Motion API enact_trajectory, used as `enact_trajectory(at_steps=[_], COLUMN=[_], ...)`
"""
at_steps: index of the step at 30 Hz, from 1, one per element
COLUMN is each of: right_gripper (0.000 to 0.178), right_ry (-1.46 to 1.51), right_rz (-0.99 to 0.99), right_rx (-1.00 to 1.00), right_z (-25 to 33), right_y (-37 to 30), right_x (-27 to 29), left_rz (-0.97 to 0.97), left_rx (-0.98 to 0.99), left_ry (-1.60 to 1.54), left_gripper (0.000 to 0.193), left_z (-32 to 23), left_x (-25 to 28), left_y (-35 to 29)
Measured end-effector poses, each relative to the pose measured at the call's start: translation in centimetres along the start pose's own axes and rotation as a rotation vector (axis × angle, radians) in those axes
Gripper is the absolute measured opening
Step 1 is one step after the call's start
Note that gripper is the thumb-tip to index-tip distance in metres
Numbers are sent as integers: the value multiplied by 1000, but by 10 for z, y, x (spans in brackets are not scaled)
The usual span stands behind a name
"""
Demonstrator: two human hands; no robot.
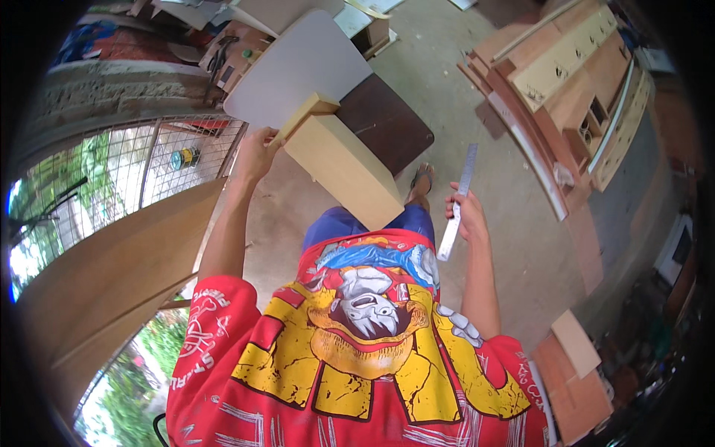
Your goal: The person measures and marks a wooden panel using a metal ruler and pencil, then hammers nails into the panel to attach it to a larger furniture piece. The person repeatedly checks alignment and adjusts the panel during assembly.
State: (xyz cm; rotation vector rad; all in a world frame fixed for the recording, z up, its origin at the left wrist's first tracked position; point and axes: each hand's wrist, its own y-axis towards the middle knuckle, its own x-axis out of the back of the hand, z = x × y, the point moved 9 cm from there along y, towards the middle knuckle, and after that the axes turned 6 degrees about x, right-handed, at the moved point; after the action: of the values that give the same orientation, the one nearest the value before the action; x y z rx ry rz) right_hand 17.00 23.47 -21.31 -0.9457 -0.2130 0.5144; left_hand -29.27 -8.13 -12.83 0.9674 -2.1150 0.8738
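The left hand [258, 154] is closed at the left end of a tan strip [304, 115], with the fingertips on that end. The strip stands against the far end of a long tan box [346, 167]. The box lies slantwise in front of the person, its near end at the shorts [335, 223].

The right hand [469, 214] grips a metal ruler [466, 175] near its lower part; the ruler is tilted, well apart from the box, over the floor [521, 264].

A grey panel [298, 71] lies beyond the strip, and a dark brown board [383, 123] lies just right of the box. Stacked boards [566, 74] are at far right. Wire mesh [149, 160] is at left, with a can [185, 158] visible through it.
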Motion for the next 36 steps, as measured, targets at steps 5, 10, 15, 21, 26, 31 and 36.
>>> enact_trajectory(at_steps=[5, 10, 15, 21, 26, 31, 36], right_gripper=[36, 45, 44, 46, 42, 39, 46], right_ry=[-970, -1082, -1052, -1262, -1037, -1027, -1089], right_rz=[-7, -120, -262, -378, -334, -173, -87], right_rx=[315, 187, 195, 338, 529, 564, 514], right_z=[40, 44, 70, 184, 216, 213, 219], right_y=[-10, -98, -163, -195, -221, -237, -233], right_x=[34, 92, 112, 52, -15, -66, -77], left_rz=[-18, 109, 59, -35, 13, 151, 23], left_rx=[54, 39, 94, 154, 226, 317, 272], left_ry=[-132, -245, -439, -541, -506, -450, -211], left_gripper=[36, 35, 37, 44, 48, 50, 51], left_z=[14, -40, -71, -93, -92, -87, -89], left_x=[-6, -13, -49, -65, -87, -90, -79], left_y=[-7, -21, -44, -47, -42, -33, -32])
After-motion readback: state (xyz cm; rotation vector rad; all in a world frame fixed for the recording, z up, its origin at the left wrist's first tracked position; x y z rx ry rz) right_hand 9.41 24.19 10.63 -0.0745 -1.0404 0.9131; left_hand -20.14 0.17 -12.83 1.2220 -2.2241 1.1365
